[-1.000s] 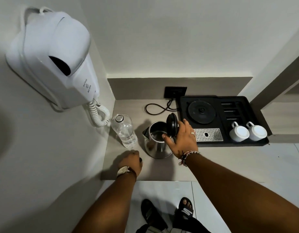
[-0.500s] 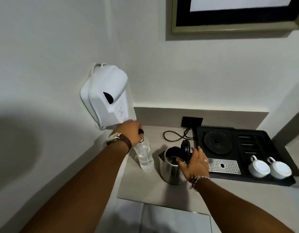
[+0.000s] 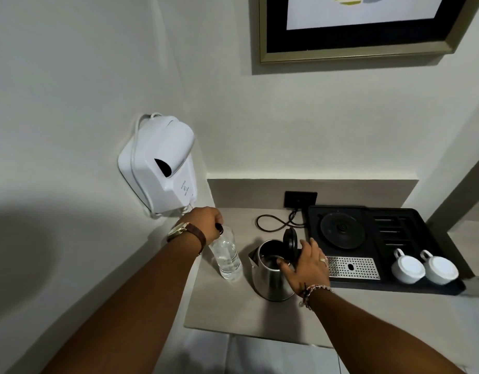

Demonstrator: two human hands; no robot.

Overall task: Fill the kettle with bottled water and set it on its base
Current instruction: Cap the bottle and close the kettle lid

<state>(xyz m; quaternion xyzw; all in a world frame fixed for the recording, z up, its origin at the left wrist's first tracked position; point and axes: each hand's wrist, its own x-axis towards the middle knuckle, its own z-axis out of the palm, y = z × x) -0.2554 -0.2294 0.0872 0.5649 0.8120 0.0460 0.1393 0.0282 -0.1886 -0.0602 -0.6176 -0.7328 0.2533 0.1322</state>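
My left hand [image 3: 203,221] has come off the tabletop's [image 3: 227,309] front edge; its fingers now grip the water bottle's [image 3: 227,256] neck. My right hand [image 3: 307,265] still wraps the kettle [image 3: 270,279], lid open, so pouring looks next.

Dim, even indoor light falls from above and behind, leaving a broad soft shadow on the left wall [image 3: 30,238] and a darker one on the desk [image 3: 227,309] under the kettle [image 3: 273,276]. Wide-angle distortion bends the wall edges and picture frame [image 3: 354,54]. Detail is slightly soft; no strong glare.
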